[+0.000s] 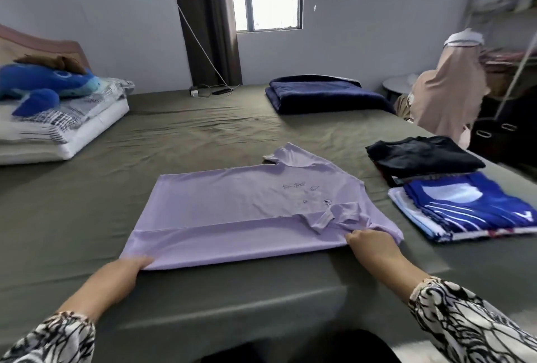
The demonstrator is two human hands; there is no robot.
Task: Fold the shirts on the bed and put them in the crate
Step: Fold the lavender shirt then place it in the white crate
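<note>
The lilac shirt (247,211) lies flat on the olive bed (203,130), its near long edge folded over. The left hand (128,268) pinches the shirt's near-left corner; the right hand (370,242) grips the folded edge at the shirt's near right, beside the collar. Right of the shirt sit a folded blue shirt (465,206) and, beyond it, a black pile (421,155). Farther beyond the shirt lies a navy blanket (325,94); far left, a blue plush (43,84) on pillows.

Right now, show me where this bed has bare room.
Bare sheet lies between the lilac shirt and the pillows, and beyond it toward the navy blanket. The right edge is crowded: black folded stack, blue jerseys.
</note>
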